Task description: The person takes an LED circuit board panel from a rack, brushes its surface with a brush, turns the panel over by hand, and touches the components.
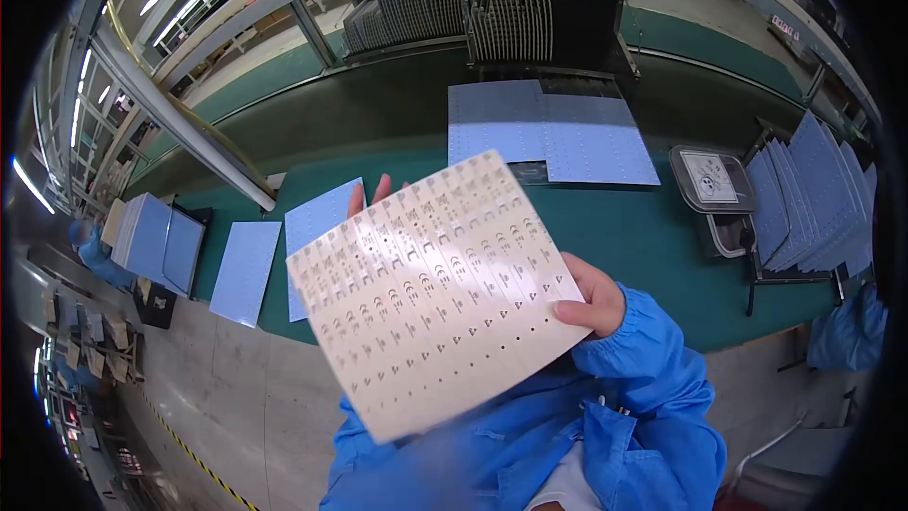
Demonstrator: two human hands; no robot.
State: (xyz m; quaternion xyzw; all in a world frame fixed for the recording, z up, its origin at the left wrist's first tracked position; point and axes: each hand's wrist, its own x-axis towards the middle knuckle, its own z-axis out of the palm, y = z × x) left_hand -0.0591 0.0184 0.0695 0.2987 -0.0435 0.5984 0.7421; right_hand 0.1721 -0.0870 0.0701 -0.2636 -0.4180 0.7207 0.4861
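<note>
A thin whitish panel (435, 303), printed with rows of dark marks and small symbols, is tilted in front of my body. My right hand (594, 298) grips its right edge, thumb on the printed face. Behind the upper left edge, the stretched, spread fingertips of my left hand (369, 197) show. The rest of that hand is hidden, so whether it touches the panel cannot be seen. Just beyond it, a light blue panel (317, 213) lies on the green table (615, 237), with another blue panel (244, 270) overhanging the front edge to its left.
Blue sheets (601, 137) lie at the back, before a black rack (511, 14) of upright boards. To the right stand a lidded container (714, 180) and a rack of blue panels (813, 189). At left, a metal post (180, 109) rises near stacked panels (151, 241).
</note>
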